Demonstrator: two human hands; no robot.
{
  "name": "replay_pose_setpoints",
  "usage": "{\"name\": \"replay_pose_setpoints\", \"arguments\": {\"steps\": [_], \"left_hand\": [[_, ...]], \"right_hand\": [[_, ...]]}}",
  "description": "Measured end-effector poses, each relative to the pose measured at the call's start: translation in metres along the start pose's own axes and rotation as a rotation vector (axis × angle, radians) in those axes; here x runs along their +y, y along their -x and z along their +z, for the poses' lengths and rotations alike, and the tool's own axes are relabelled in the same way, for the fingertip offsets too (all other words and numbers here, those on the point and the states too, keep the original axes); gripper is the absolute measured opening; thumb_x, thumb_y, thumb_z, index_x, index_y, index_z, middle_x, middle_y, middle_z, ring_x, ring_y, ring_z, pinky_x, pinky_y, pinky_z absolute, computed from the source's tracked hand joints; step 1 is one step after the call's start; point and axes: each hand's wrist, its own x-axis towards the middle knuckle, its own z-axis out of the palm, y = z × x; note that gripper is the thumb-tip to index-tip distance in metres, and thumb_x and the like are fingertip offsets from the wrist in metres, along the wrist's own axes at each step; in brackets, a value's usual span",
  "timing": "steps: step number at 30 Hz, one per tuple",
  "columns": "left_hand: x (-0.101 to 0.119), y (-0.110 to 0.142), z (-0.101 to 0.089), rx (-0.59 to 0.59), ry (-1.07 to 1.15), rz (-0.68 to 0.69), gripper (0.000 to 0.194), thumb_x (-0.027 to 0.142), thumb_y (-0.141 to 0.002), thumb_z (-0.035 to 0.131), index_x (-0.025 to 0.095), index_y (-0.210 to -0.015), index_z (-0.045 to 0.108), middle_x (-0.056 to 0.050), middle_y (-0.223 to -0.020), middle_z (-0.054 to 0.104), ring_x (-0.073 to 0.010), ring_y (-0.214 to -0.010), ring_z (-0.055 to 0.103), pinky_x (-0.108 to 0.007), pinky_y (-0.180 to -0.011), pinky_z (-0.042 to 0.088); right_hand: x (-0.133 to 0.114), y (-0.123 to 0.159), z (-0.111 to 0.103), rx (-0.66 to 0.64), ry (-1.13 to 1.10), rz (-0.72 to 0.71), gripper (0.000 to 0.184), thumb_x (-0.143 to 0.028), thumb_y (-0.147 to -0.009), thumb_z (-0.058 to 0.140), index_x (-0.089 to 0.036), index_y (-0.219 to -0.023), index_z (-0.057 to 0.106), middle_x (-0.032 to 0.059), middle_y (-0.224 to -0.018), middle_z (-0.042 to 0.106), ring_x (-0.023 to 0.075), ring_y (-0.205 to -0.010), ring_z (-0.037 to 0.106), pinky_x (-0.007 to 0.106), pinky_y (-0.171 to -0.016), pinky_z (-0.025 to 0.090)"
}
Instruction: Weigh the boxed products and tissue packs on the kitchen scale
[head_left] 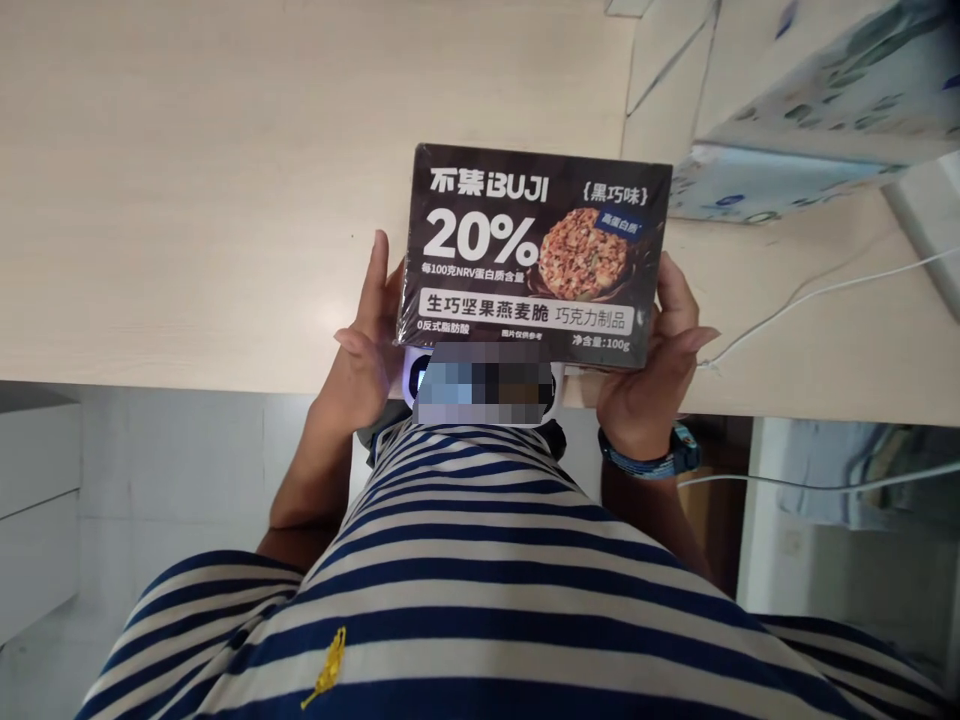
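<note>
A dark, plastic-wrapped box of chocolate oat crisps is raised between my hands near the table's front edge. Its printed front, with a big "20%" and a picture of a round crisp, faces up toward me. My left hand supports its left side, most fingers hidden behind it. At the lower right corner my right hand holds it, fingers behind and thumb sticking outward. A watch is on my right wrist. Just below the box, a white-edged device shows, its middle pixelated.
The light wooden table spreads ahead. Tissue packs with a leaf print stand at the right. A white cable runs over the table there, and another hangs below its edge. A grey drawer unit is at lower left.
</note>
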Motion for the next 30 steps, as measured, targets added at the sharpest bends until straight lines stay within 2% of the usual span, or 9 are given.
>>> {"name": "replay_pose_setpoints", "arguments": {"steps": [3,6,9,14,17,24,27,30], "left_hand": [[-0.0004,-0.0005,0.0026,0.018,0.017,-0.011,0.099,0.103,-0.088,0.033,0.047,-0.169,0.041,0.006,-0.182,0.039,-0.0377,-0.177,-0.003,-0.070,-0.144,0.023],[0.0006,-0.0008,0.0050,0.004,0.005,0.012,0.094,0.101,-0.091,0.034,0.049,-0.169,0.041,0.010,-0.183,0.037,-0.0374,-0.177,-0.005,-0.071,-0.143,0.025],[0.0028,-0.0005,0.0066,0.013,0.024,0.000,0.093,0.099,-0.093,0.034,0.047,-0.169,0.041,0.010,-0.184,0.035,-0.0379,-0.177,-0.005,-0.070,-0.143,0.025],[0.0053,0.0007,0.0093,0.031,0.046,-0.042,0.097,0.098,-0.093,0.036,0.043,-0.172,0.038,0.006,-0.184,0.036,-0.0377,-0.178,0.004,-0.069,-0.143,0.029],[0.0059,0.0008,0.0106,0.029,0.035,-0.029,0.095,0.097,-0.094,0.034,0.043,-0.172,0.038,0.005,-0.182,0.039,-0.0373,-0.178,0.009,-0.069,-0.143,0.031],[0.0033,-0.0016,0.0064,-0.017,-0.023,0.000,0.097,0.100,-0.093,0.028,0.045,-0.171,0.039,0.004,-0.177,0.048,-0.0366,-0.178,0.003,-0.070,-0.142,0.031],[0.0031,-0.0015,0.0068,0.007,-0.016,-0.013,0.098,0.101,-0.091,0.031,0.044,-0.169,0.044,0.003,-0.176,0.050,-0.0361,-0.178,0.001,-0.069,-0.143,0.029],[0.0050,-0.0004,0.0078,0.046,-0.001,-0.035,0.094,0.098,-0.093,0.038,0.040,-0.166,0.050,0.002,-0.175,0.051,-0.0358,-0.179,0.002,-0.069,-0.144,0.025]], "right_hand": [[-0.0021,-0.0001,0.0029,0.019,-0.011,0.010,0.086,-0.086,-0.097,0.049,-0.028,-0.159,0.057,0.0131,-0.154,0.067,0.0376,-0.162,0.051,0.067,-0.135,0.038],[-0.0046,-0.0003,0.0055,0.034,-0.027,-0.021,0.078,-0.083,-0.099,0.048,-0.029,-0.154,0.063,0.0103,-0.164,0.061,0.0366,-0.167,0.045,0.066,-0.137,0.035],[-0.0047,-0.0013,0.0055,0.035,-0.048,-0.024,0.078,-0.084,-0.097,0.052,-0.029,-0.150,0.065,0.0092,-0.170,0.055,0.0376,-0.168,0.043,0.065,-0.136,0.037],[-0.0028,-0.0010,0.0031,0.034,-0.035,-0.017,0.081,-0.085,-0.096,0.051,-0.029,-0.154,0.061,0.0080,-0.174,0.051,0.0372,-0.171,0.036,0.067,-0.137,0.034],[-0.0038,0.0000,0.0036,0.040,-0.028,-0.012,0.080,-0.085,-0.096,0.053,-0.030,-0.153,0.062,0.0072,-0.175,0.050,0.0373,-0.172,0.034,0.067,-0.136,0.037],[-0.0013,-0.0007,0.0039,0.041,-0.048,-0.038,0.084,-0.086,-0.095,0.055,-0.026,-0.153,0.061,0.0101,-0.172,0.052,0.0370,-0.171,0.036,0.064,-0.136,0.039],[0.0005,-0.0016,0.0026,0.059,-0.038,-0.029,0.089,-0.090,-0.091,0.056,-0.027,-0.153,0.061,0.0091,-0.174,0.049,0.0375,-0.172,0.035,0.065,-0.135,0.040],[0.0001,-0.0016,0.0024,0.063,-0.023,-0.010,0.093,-0.093,-0.087,0.057,-0.028,-0.152,0.061,0.0094,-0.173,0.051,0.0404,-0.168,0.041,0.069,-0.132,0.043]]}}
